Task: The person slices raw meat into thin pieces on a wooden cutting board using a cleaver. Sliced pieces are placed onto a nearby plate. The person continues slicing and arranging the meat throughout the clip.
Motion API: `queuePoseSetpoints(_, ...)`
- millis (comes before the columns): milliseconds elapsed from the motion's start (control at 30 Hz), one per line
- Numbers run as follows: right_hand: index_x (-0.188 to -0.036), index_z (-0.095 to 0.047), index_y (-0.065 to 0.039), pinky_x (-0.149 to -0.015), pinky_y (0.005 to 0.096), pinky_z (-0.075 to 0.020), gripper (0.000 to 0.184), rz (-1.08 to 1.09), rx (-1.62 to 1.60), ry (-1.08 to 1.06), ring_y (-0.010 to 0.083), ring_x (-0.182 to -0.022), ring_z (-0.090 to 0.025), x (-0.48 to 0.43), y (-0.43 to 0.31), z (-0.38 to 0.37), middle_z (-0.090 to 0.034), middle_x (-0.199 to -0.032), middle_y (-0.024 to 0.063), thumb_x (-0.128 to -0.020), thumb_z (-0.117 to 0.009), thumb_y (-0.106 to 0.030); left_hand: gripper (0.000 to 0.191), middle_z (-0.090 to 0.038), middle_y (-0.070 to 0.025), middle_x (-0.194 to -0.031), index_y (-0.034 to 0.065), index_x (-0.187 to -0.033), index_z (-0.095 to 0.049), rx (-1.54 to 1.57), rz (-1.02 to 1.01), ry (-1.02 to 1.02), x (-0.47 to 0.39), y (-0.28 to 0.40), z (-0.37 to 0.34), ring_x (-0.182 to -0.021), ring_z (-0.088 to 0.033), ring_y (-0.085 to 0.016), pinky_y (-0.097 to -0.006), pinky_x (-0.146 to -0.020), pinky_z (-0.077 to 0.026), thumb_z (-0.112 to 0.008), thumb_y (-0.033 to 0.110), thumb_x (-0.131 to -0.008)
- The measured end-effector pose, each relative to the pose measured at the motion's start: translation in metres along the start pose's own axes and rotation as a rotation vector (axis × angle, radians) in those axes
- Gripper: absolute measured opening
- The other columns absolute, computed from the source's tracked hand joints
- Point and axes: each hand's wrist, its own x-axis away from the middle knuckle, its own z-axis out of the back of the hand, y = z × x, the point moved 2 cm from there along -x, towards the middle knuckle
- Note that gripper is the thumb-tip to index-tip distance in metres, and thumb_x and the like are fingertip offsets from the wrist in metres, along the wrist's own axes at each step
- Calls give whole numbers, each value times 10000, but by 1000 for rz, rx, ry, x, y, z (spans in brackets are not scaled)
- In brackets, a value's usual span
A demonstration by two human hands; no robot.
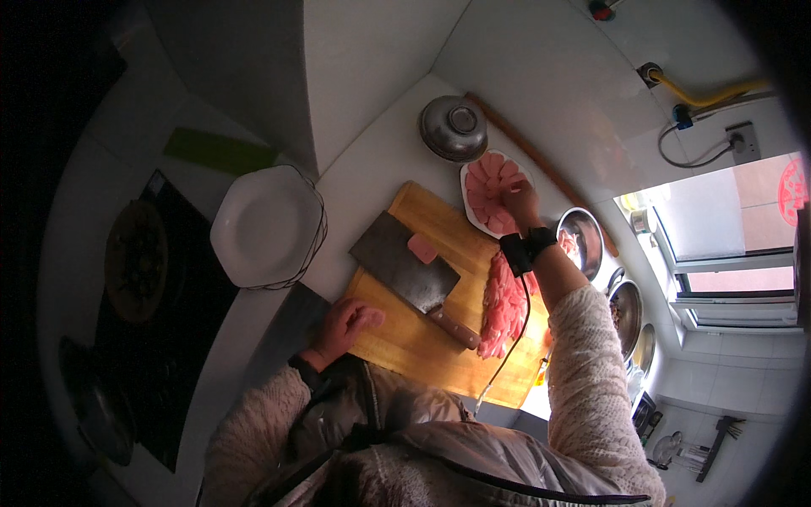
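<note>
My right hand (pixel 523 201) reaches over a white plate (pixel 468 209) of overlapping pink luncheon-meat slices (pixel 488 187). Its fingertips are down at the slices; whether they grip one is hidden. My left hand (pixel 339 329) is by the near left edge of the wooden cutting board (pixel 405 333), holding what looks like a pink meat slice (pixel 372 316) at its fingertips. Flat on the board lies a cleaver (pixel 396 260), its wooden handle towards me, with a single pink slice (pixel 422 248) on the blade. A heap of raw meat strips (pixel 504 310) covers the board's right side.
An upturned metal bowl (pixel 453 130) stands behind the plate, beside a long wooden rod (pixel 538 158) along the wall. Stacked white plates (pixel 266 228) sit left, near a dark cooktop (pixel 184 304). Metal bowls (pixel 586 237) line the right side. A cable (pixel 523 323) hangs from my right wrist.
</note>
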Motion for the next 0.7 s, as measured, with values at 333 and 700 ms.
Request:
queuePoseSetpoints(333,-937,-649,-48,-651,314,-530,208,202,-241,-171,207,-743,-667,57,-38,-8,-661,-804,115,-786,-710,-177,144,-582,-119,-898,17,-1031,-556,67,61,11,3,0,-2,-796,-586,-243,-338,-699,-479,-563,112,-923)
queuePoseSetpoints(700,-1088,-611,-81,-835,397,-491,363,437,-53,-469,339,-967,-593,178,-126,1,-595,-1059,137,-747,-707,-160,151,-539,-84,-959,37,-1033,-577,57,41,-61,0,-1,-1,-756,-553,-189,-280,-666,-465,-597,63,-885)
